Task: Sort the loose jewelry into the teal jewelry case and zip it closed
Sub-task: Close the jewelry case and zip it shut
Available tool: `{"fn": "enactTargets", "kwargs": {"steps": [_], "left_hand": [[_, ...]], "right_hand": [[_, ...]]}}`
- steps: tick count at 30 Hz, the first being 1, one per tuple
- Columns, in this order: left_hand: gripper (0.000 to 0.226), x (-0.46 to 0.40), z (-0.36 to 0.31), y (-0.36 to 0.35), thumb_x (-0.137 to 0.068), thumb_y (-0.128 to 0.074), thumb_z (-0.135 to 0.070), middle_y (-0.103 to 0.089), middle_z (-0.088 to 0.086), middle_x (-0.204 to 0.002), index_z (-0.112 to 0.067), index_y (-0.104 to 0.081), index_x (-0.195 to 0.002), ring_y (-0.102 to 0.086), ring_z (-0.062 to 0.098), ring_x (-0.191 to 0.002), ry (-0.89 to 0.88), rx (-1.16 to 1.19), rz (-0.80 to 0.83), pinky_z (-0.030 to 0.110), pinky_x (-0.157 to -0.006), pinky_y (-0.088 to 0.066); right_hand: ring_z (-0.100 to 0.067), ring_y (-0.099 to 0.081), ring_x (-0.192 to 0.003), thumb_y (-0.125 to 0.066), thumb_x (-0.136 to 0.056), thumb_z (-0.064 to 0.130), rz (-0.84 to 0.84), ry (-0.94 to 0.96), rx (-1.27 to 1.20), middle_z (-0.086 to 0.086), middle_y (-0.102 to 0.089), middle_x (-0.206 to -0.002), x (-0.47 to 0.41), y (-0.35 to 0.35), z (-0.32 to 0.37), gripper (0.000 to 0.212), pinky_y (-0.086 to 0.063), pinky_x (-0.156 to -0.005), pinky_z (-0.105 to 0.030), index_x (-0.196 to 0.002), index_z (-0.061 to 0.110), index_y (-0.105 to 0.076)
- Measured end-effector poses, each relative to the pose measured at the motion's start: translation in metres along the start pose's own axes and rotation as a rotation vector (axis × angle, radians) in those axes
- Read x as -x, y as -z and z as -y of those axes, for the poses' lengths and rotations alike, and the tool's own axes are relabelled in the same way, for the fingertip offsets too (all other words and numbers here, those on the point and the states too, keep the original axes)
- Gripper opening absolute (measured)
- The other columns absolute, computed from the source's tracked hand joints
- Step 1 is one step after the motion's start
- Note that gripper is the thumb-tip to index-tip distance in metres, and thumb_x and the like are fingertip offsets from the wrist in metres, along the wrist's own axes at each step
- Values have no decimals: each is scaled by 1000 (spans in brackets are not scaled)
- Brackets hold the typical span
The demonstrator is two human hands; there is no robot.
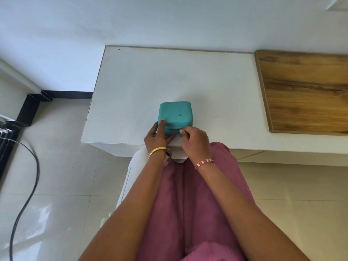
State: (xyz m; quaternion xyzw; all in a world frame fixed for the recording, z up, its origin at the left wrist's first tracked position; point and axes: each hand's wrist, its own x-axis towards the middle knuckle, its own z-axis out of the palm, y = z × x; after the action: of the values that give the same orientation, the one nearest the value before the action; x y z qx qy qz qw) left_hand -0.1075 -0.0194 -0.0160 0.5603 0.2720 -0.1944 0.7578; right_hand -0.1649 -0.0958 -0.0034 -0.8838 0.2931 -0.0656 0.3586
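Your 2 hands are on the closed teal jewelry case (175, 113) at the near edge of the white desk (143, 81).
Your left hand (157, 135) steadies its near-left corner with fingers straight and released; your right hand (195, 141) pinches the zipper pull (179, 129) on the front side.

1. One teal jewelry case (175, 112), lid down.
2. Two hands: left hand (157, 135), right hand (195, 141).
3. Two wrist bands: one gold bangle (157, 150), one beaded bracelet (204, 163).
4. One white table (169, 76).
5. One wooden board (305, 91).
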Motion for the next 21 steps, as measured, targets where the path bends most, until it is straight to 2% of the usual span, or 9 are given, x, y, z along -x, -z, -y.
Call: {"fn": "enactTargets", "kwargs": {"steps": [3, 7, 10, 14, 19, 21], "left_hand": [[44, -1, -2, 0, -83, -66, -19, -58, 16, -111, 2, -56, -120, -61, 34, -97, 18, 47, -22, 29, -61, -59], [44, -3, -2, -1, -82, -66, -16, -58, 15, -108, 1, -56, -121, -61, 33, -93, 39, 55, -15, 28, -59, -59], [42, -5, -2, -1, -81, -66, -15, -59, 16, -109, 0, -57, -120, -60, 32, -93, 48, 47, -23, 28, -60, -59], [44, -5, 2, 0, -82, -65, -15, -58, 19, -122, 1, -56, -122, -60, 29, -90, 48, -55, 5, 27, -61, -58], [39, -7, 2, 0, -83, -64, -13, -58, 24, -122, 0, -57, -119, -59, 28, -88, 62, -68, 24, 29, -64, -58], [39, -8, 3, -1, -83, -64, -12, -57, 24, -123, -1, -57, -119, -60, 30, -89, 84, -62, 33, 32, -67, -58]], "right_hand": [[-30, -62, -82, -52, -92, 18, -43, -58, -7, -16, -70, -89, -6, 9, -14, 21, -37, -63, -25, -90, 3, -67], [-28, -61, -79, -56, -90, 19, -40, -92, 12, -15, -70, -84, -16, 14, -24, 20, -31, -63, -21, -89, 3, -68], [-27, -64, -82, -58, -89, 16, -52, -122, -29, -15, -71, -86, -28, 14, -32, 18, -36, -65, -21, -89, 2, -70], [-31, -66, -81, -60, -87, 14, -71, -159, -65, -19, -71, -84, -51, 16, -45, 18, -49, -74, -31, -87, -1, -71], [-30, -66, -80, -64, -85, 14, -68, -161, -63, -19, -71, -83, -78, 18, -48, 17, -51, -76, -32, -85, -1, -71], [-27, -65, -73, -64, -84, 12, -61, -159, -74, -19, -71, -82, -86, 18, -48, 15, -51, -75, -30, -85, -1, -71]]}}
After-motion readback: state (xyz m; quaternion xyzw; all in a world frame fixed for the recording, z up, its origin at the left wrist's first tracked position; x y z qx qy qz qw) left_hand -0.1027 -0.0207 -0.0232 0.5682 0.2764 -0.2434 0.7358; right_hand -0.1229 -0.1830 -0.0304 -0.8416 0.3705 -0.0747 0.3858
